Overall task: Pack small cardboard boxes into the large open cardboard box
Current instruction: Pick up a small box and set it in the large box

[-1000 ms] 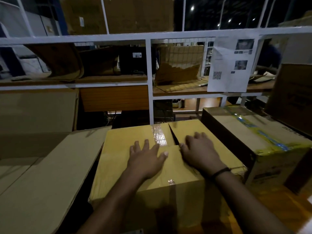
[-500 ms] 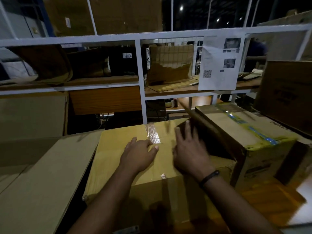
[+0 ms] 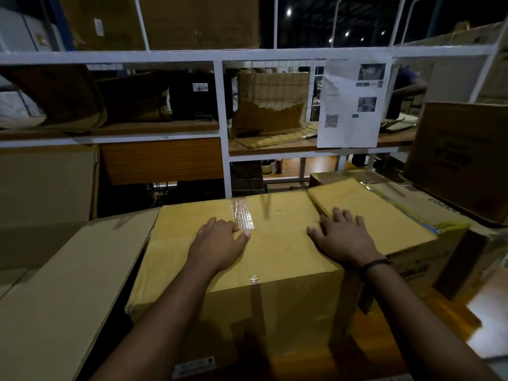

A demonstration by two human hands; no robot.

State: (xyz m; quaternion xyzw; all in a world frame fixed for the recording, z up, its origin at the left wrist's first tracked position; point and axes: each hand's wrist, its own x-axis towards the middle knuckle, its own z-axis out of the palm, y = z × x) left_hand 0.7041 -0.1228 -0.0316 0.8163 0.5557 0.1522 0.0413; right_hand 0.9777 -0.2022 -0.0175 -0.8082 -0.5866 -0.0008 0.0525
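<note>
A large yellow cardboard box [image 3: 275,292] stands in front of me, with clear tape along its top seam. My left hand [image 3: 220,243] lies on the box's left top flap [image 3: 187,229], its fingers curled at the flap's taped edge and the thumb lying on the top. The right top flap [image 3: 384,221] is folded out to the right and lies over a neighbouring box. My right hand [image 3: 343,235] rests flat on this flap near its hinge, fingers spread. Under the opened flap, inner flaps cover the box. I see no small boxes.
A taped brown box [image 3: 428,259] sits right of the yellow box, partly under the flap. A bigger carton [image 3: 461,160] stands behind it. Flat cardboard sheets [image 3: 68,284] lean at the left. A white shelf frame [image 3: 222,127] with a paper notice [image 3: 351,105] closes the back.
The right flap went from shut to raised, and now lies folded out to the right under my right hand. My left hand's fingers curled at the taped seam.
</note>
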